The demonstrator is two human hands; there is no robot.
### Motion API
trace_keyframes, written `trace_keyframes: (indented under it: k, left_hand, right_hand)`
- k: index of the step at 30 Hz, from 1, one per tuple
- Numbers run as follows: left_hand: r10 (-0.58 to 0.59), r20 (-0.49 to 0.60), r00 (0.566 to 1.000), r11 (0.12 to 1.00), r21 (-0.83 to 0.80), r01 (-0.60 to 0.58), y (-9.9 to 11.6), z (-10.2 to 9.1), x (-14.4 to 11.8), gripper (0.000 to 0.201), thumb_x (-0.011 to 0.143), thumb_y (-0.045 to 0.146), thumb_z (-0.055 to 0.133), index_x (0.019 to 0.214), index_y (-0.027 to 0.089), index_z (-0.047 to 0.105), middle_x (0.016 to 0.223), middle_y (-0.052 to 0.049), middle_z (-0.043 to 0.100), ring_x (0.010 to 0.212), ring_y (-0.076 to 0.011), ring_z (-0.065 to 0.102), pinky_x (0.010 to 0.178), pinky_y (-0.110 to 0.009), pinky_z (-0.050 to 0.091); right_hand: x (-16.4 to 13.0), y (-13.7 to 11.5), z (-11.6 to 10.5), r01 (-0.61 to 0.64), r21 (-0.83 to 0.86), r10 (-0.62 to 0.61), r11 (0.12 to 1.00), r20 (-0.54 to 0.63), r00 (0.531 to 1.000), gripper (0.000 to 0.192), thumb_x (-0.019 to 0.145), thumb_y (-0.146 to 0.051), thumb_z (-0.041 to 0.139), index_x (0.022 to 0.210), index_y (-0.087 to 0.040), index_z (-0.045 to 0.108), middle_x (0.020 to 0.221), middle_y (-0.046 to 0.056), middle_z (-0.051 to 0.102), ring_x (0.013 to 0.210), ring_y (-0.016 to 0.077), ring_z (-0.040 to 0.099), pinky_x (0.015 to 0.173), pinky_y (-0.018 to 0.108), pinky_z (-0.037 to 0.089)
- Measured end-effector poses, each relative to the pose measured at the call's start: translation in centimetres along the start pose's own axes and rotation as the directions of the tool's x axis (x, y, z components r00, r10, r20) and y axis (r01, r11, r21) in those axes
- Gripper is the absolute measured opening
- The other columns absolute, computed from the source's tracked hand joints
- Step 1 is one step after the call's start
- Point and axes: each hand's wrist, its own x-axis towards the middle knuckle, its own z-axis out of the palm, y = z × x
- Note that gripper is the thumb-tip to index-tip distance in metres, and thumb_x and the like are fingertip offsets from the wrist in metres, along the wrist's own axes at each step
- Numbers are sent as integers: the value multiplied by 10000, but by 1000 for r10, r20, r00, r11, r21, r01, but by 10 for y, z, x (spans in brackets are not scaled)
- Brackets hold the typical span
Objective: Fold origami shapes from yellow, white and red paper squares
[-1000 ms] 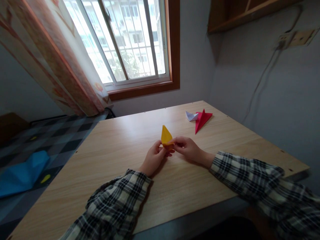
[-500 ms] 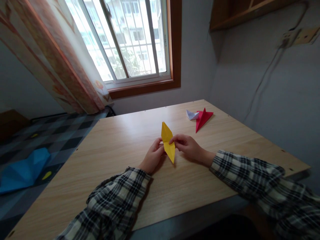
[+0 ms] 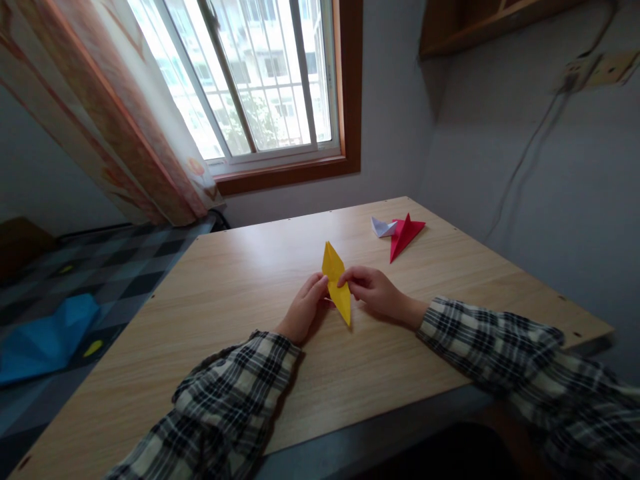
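Note:
A yellow folded paper [image 3: 336, 282], a long narrow diamond, lies on the wooden table [image 3: 240, 293] just ahead of me. My left hand [image 3: 303, 309] touches its left edge with the fingertips. My right hand [image 3: 373, 291] pinches its right edge near the middle. Both arms wear plaid sleeves and rest on the table.
A red folded paper [image 3: 404, 233] and a small white folded paper [image 3: 381, 229] lie at the table's far right. A window [image 3: 260, 80] with a curtain [image 3: 107, 113] stands behind. A blue cloth [image 3: 45, 337] lies on the checked floor at the left.
The yellow paper was folded short with one point up; it has been unfolded into a long diamond lying flat. Both hands have stayed at its sides.

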Motion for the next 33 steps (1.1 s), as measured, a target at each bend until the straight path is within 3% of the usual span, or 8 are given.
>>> trace_keyframes:
  k: [7,11,16,19,23,33]
  left_hand:
    - [66,-20,998,996,67,-65,-2,0,-2,325,827,398,717,1027,156,632,963,-65,691,876,-188,641,790,-299,497]
    - [86,-26,996,991,109,-83,1,3,-3,349,837,407,709,1063,156,620,966,-67,706,862,-188,649,766,-298,494]
    - [98,-14,995,972,215,-93,6,6,-6,338,849,430,689,1048,171,604,928,-54,717,828,-186,657,732,-299,504]
    - [117,-9,993,964,241,-111,7,6,-7,318,858,425,677,1040,177,599,928,-51,717,826,-187,660,725,-300,511]
    - [114,8,993,966,234,-113,7,7,-8,325,857,446,675,1023,179,590,897,-39,705,810,-179,651,725,-296,505]
    - [69,-10,998,973,220,-65,1,0,-5,312,830,448,702,861,151,612,794,-8,621,712,-126,545,657,-253,434]
  right_hand:
    - [0,-5,-2,38,-71,-38,997,9,999,145,837,-165,529,856,-200,668,770,-1,603,670,136,529,629,286,432]
    - [0,-3,-1,27,45,-26,999,-29,999,50,867,-200,543,902,-215,576,716,-37,532,621,124,505,584,270,415]
    - [2,2,0,-79,133,90,988,-76,993,265,890,-388,633,1000,-241,442,681,-81,487,555,110,476,522,244,374]
    - [3,3,0,-131,66,132,989,-5,991,309,901,-495,615,956,-218,487,689,-55,514,575,116,479,531,251,377]
    - [3,1,0,-92,14,90,996,109,990,364,947,-543,523,861,-191,567,748,3,563,665,141,511,587,272,414]
    - [2,-3,0,-84,-20,85,996,66,994,350,941,-502,539,871,-165,604,714,-9,542,617,127,479,562,264,389]
